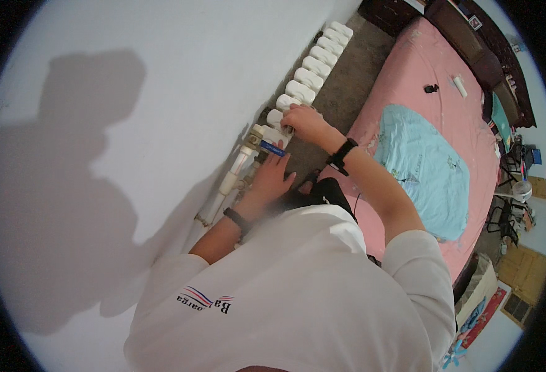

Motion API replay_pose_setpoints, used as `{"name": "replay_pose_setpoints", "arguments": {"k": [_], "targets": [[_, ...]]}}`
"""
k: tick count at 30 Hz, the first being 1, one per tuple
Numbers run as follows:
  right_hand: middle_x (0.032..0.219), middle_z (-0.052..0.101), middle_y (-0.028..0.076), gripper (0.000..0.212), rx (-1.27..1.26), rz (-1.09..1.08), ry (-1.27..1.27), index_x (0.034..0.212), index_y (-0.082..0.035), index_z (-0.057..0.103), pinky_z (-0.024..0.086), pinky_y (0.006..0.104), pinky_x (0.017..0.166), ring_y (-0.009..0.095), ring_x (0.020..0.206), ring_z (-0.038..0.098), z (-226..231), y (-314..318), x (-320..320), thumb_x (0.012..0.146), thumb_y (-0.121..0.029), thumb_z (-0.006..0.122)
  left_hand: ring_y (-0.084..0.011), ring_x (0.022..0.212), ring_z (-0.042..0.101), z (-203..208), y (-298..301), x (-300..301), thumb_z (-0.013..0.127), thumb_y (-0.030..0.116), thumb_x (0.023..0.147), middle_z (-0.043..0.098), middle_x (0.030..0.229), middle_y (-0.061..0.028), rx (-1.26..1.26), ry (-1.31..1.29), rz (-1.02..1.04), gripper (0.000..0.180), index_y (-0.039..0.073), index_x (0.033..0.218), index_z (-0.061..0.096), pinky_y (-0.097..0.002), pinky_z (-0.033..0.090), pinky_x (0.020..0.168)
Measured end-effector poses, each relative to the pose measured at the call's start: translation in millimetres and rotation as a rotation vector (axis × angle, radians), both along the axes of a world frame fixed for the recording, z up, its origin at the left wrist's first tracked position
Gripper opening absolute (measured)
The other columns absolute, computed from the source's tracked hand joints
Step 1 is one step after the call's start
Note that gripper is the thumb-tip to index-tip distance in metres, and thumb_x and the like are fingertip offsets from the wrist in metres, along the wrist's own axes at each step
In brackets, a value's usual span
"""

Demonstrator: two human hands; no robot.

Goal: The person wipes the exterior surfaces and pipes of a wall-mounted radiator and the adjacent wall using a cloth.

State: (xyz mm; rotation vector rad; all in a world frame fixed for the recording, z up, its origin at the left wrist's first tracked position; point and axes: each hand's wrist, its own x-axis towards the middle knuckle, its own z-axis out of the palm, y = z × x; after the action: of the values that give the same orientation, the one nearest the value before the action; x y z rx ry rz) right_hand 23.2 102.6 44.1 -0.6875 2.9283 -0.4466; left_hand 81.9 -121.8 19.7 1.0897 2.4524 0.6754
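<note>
A white sectioned radiator (309, 77) runs along the wall, away from me. My right hand (307, 124) is over its nearer sections, fingers bent and drawn together against the top. Whatever lies between those fingertips is too small to make out. Lower and to the left, my left hand (265, 185) has its fingers stretched out and thumb apart, with the fingertips by the radiator's near end. Just above these fingers is a valve with a blue lever handle (272, 147). White pipes (228, 183) lead from the valve down along the wall.
A bed with a pink sheet (372, 102) stands to the right, a light blue pillow (422, 167) on it. A small black object (431, 88) and a white tube-like object (460, 87) lie farther up the bed. Dark floor (353, 56) separates bed and radiator.
</note>
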Motion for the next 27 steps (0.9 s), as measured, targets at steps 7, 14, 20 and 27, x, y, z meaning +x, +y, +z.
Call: {"name": "replay_pose_setpoints", "arguments": {"k": [7, 14, 20, 27], "targets": [[0.104, 0.068, 0.002, 0.03, -0.101, -0.169, 0.034, 0.101, -0.014, 0.074, 0.051, 0.0419, 0.095, 0.027, 0.111, 0.059, -9, -35, -27, 0.074, -0.002, 0.07, -0.0426, 0.149, 0.02, -4, -1, 1, 0.061, 0.031, 0.095, 0.015, 0.162, -0.0275, 0.019, 0.015, -0.022, 0.058, -0.004, 0.14, 0.047, -0.0481, 0.03, 0.119], [0.104, 0.068, 0.0, 0.03, -0.061, -0.193, 0.117, 0.101, -0.016, 0.074, 0.05, 0.04, 0.094, 0.025, 0.11, 0.059, -13, -39, -27, 0.074, -0.005, 0.071, -0.042, 0.148, 0.025, -16, -2, -2, 0.063, 0.035, 0.093, 0.022, 0.16, -0.0279, 0.08, 0.063, -0.013, 0.056, -0.002, 0.134, 0.053, -0.0521, 0.032, 0.116], [0.103, 0.068, -0.002, 0.03, -0.005, -0.129, 0.129, 0.1, -0.018, 0.074, 0.049, 0.0388, 0.094, 0.022, 0.108, 0.059, -7, -15, 10, 0.073, -0.006, 0.072, -0.0388, 0.146, 0.031, 2, -1, -6, 0.066, 0.034, 0.091, 0.024, 0.162, -0.0212, -0.023, 0.053, -0.012, 0.051, 0.003, 0.131, 0.058, -0.0531, 0.041, 0.109], [0.104, 0.067, -0.002, 0.031, -0.105, -0.199, 0.148, 0.097, -0.016, 0.073, 0.048, 0.0386, 0.095, 0.025, 0.108, 0.058, -18, -2, 37, 0.068, -0.004, 0.073, -0.0457, 0.141, 0.036, 2, 0, -8, 0.07, 0.029, 0.086, 0.031, 0.155, -0.03, 0.089, 0.093, -0.043, 0.047, -0.002, 0.121, 0.063, -0.0481, 0.037, 0.114]]}}
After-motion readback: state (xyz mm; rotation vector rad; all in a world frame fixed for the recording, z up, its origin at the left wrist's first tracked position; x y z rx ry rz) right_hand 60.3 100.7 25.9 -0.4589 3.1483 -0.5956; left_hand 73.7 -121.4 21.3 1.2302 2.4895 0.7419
